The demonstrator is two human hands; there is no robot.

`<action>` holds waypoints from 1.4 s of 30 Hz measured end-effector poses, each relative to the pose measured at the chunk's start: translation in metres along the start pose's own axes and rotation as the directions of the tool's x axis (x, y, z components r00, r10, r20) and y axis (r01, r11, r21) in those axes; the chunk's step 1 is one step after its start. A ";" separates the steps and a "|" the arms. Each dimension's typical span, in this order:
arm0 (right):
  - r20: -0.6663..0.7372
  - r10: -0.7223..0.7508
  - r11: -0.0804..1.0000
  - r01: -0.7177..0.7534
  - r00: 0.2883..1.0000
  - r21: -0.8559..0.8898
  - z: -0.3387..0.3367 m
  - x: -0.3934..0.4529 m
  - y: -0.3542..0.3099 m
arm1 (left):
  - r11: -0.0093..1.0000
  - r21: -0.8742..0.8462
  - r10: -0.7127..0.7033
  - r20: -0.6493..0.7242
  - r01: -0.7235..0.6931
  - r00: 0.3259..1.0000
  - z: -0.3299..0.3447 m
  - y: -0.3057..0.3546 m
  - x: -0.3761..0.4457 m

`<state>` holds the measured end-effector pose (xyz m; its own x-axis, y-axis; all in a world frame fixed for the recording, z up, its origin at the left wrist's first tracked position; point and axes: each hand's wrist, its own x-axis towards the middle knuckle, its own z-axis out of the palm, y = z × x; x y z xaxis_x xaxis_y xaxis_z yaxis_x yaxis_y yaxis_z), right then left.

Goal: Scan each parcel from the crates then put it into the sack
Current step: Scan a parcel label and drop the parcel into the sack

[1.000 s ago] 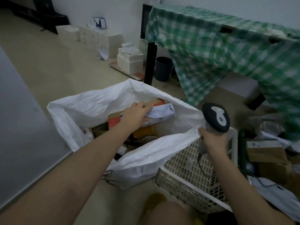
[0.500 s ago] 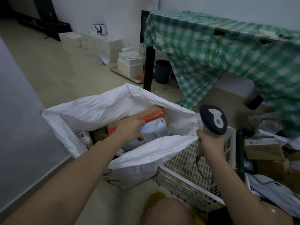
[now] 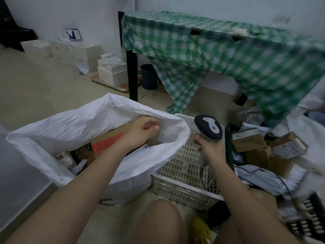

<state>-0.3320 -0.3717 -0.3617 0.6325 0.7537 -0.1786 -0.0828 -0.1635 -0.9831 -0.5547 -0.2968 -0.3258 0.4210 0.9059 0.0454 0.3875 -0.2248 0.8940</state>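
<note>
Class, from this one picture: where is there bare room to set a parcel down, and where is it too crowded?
Free: the floor between the sack and the white boxes, and the white crate bottom, near bare. Crowded: the parcels heaped right of the crate, and the sack, where the left hand sits.

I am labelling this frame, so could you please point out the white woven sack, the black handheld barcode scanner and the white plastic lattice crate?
white woven sack (image 3: 84,124): head view, far inner wall.
black handheld barcode scanner (image 3: 208,126): head view, head.
white plastic lattice crate (image 3: 179,166): head view, lattice floor.
</note>
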 end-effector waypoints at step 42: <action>-0.470 0.101 0.973 -0.186 0.877 -0.139 -0.249 0.337 0.079 | 0.919 0.393 -0.186 0.391 0.019 0.901 0.480 -0.025 0.265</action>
<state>0.0665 -0.2889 -0.4891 0.9081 0.3458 -0.2362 -0.0913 -0.3871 -0.9175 -0.0594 -0.2229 -0.5499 0.6283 0.7180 -0.2996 0.6865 -0.3305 0.6477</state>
